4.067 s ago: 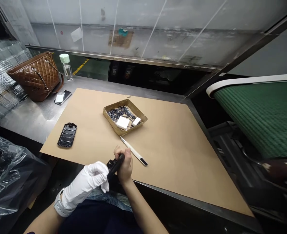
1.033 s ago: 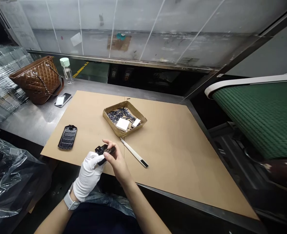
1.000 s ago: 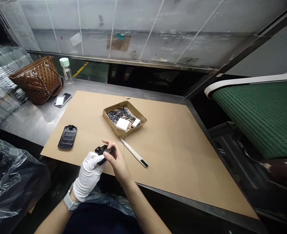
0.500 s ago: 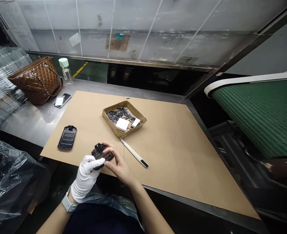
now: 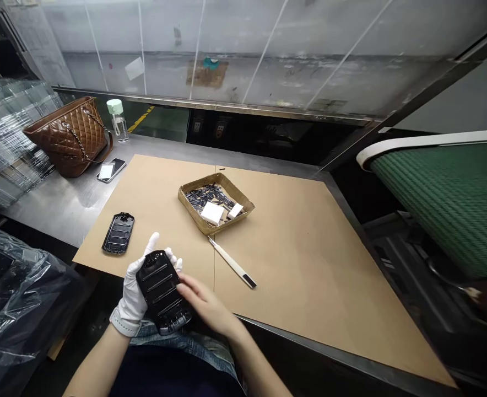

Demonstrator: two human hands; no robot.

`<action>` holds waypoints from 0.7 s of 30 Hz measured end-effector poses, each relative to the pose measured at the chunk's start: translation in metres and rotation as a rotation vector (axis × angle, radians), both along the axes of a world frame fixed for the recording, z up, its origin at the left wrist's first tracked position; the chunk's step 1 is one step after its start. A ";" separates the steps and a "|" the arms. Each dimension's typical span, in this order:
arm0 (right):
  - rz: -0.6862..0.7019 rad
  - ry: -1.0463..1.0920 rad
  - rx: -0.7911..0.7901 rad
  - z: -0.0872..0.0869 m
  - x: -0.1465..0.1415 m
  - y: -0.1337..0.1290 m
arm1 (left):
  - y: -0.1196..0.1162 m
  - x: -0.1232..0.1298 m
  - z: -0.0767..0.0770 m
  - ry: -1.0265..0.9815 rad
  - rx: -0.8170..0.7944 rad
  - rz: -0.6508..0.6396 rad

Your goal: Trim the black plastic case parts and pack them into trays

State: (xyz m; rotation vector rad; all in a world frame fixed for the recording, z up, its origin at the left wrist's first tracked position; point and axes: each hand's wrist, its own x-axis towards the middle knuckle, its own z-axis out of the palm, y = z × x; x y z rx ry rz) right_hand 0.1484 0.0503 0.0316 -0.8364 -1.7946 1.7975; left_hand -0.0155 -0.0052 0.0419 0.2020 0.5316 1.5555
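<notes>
Currently, the gloved left hand (image 5: 133, 292) cradles a black ribbed housing (image 5: 161, 292) from behind, its white fingers (image 5: 153, 242) rising past the housing's top edge. The bare right hand (image 5: 204, 303) lies against the housing's lower side; whether it is clenched or only steadying cannot be determined. The housing is held at the near edge of the kraft board (image 5: 293, 286), above the person's lap, ribbed face upward.

Work status, as visible: a second housing (image 5: 118, 233) lies flat on the board, left of the hands and apart from them. A cardboard tray (image 5: 198, 223) near the middle of the board holds a heap of small black parts (image 5: 206, 196) and two white blocks (image 5: 212, 213). Whether either housing has parts fitted cannot be determined.

Surroundings: a craft knife (image 5: 232, 264) lies on the board, just in front of the tray and right of the hands, untouched. Beyond the board's far left corner, a quilted brown handbag (image 5: 70, 140), a smartphone (image 5: 111, 170) and a water bottle (image 5: 118, 121) stand on the steel bench (image 5: 61, 209). Right of the board runs a green conveyor belt (image 5: 445, 204).
</notes>
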 end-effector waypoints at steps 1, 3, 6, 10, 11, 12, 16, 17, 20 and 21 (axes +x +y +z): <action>-0.088 -0.073 0.099 -0.006 0.009 0.011 | 0.002 0.002 0.004 -0.082 -0.019 0.032; -0.402 -0.271 0.350 -0.022 0.029 0.035 | 0.004 0.006 0.012 -0.200 -0.062 0.074; -0.662 -0.447 0.576 -0.048 0.054 0.062 | 0.003 0.010 0.019 -0.267 -0.103 0.067; -0.635 -0.420 0.588 -0.048 0.058 0.052 | 0.000 0.014 0.017 -0.193 -0.063 0.126; -0.619 -0.399 0.566 -0.039 0.054 0.043 | -0.001 0.016 0.016 -0.150 -0.051 0.147; -0.587 -0.368 0.542 -0.026 0.047 0.032 | -0.002 0.017 0.015 -0.106 -0.043 0.170; -0.306 -0.170 0.559 0.032 0.016 -0.010 | -0.008 0.027 0.018 0.002 -0.069 0.242; -0.257 -0.130 0.588 0.043 0.008 -0.017 | -0.010 0.029 0.020 0.005 -0.081 0.253; -0.178 -0.110 0.665 0.059 -0.008 -0.028 | -0.012 0.035 0.028 -0.013 -0.095 0.271; -0.167 -0.129 0.693 0.060 -0.011 -0.029 | -0.012 0.036 0.030 -0.013 -0.093 0.274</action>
